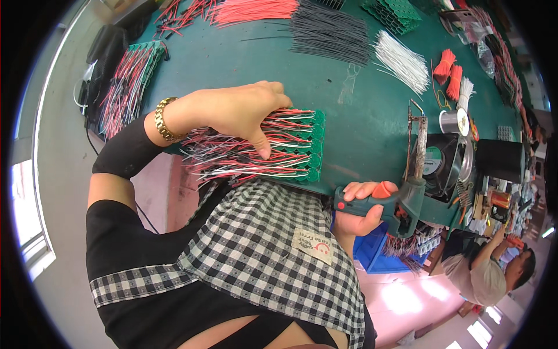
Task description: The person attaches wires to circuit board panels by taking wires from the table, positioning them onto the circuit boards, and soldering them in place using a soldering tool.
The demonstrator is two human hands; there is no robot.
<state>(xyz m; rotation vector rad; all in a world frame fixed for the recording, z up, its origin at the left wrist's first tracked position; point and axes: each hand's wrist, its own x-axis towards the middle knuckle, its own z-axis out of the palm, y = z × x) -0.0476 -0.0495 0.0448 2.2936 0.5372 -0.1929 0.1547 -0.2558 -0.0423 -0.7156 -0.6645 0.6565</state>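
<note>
My left hand (250, 119), with a gold watch on its wrist, grips a panel of green circuit boards (315, 145) at the near table edge. Its thumb presses down on the red, white and black wires (232, 152) that stick out leftward from the panel; its fingers curl over the far side, their tips partly hidden. To the right, my right hand (357, 218) is closed round the dark green handle of a soldering gun (410, 200) with an orange trigger. The gun's metal tube and bent tip point away from me, apart from the panel.
On the green table (372, 151) lie red wires (253, 10), black wires (330, 32) and white wires (401, 61). Another wired panel (131, 87) is at the left. A solder spool (453, 123) and fan (440, 166) stand right. Below is a blue bin (372, 253); a co-worker (485, 273) sits beyond.
</note>
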